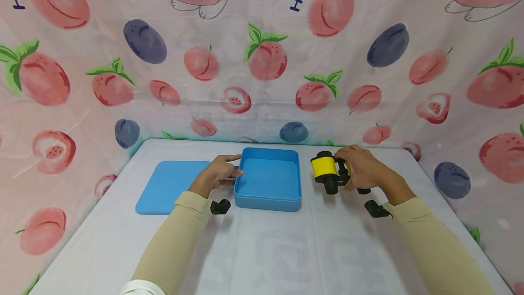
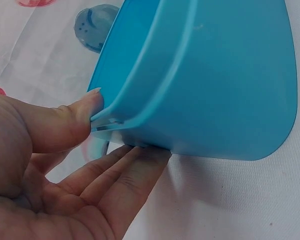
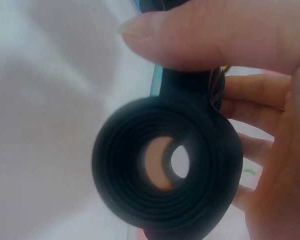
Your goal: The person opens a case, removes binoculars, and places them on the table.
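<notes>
A blue open-topped box point(image 1: 268, 179) stands mid-table, its inside bare. My left hand point(image 1: 219, 173) pinches its left wall, thumb at the rim and fingers against the outer side, as the left wrist view shows on the box point(image 2: 215, 90). To the right of the box, my right hand point(image 1: 362, 167) grips yellow and black binoculars point(image 1: 325, 167) around their right barrel. In the right wrist view a black eyepiece point(image 3: 165, 165) faces the camera, with the thumb point(image 3: 190, 35) across the part above it.
A flat blue lid point(image 1: 168, 188) lies on the white table to the left of the box, partly behind the left hand and forearm. A fruit-print cloth point(image 1: 266, 117) hangs behind the table and along both sides.
</notes>
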A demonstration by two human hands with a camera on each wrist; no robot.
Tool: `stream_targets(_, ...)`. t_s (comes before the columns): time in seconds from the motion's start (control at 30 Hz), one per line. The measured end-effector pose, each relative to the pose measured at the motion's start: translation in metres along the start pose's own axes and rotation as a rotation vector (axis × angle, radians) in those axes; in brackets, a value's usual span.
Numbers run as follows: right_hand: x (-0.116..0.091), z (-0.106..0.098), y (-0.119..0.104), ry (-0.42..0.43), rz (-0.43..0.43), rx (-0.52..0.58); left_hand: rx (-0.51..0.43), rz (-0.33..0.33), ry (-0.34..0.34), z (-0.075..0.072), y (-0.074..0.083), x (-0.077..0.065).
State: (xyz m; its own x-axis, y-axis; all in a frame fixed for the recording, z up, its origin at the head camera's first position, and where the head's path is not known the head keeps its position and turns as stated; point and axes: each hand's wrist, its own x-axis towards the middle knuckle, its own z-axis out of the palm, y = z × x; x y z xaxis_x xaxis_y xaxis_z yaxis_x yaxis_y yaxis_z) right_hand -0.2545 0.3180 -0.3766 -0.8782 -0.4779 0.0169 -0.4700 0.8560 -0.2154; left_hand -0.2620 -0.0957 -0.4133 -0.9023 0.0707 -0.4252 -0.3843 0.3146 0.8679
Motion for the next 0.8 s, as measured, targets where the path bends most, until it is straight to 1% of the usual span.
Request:
stream_targets(0.17, 0.000, 0.002, -0.001, 0.002, 0.003, 0.011, 0.003, -0.004, 0.007, -0.001, -0.001, 0.002)
stream_targets(0.37, 0.000, 0.007, -0.003, -0.018, 0.018, 0.019, 0.008, -0.010, 0.008, 0.000, -0.002, 0.004)
stream_targets(0.63, -0.002, 0.011, -0.003, -0.007, 0.015, 0.024, 0.001, -0.002, 0.000, 0.000, -0.001, 0.004)
stream_targets(0.8, -0.001, 0.014, -0.004, -0.017, 0.007, 0.035, 0.003, -0.005, 0.003, -0.001, -0.001, 0.003)
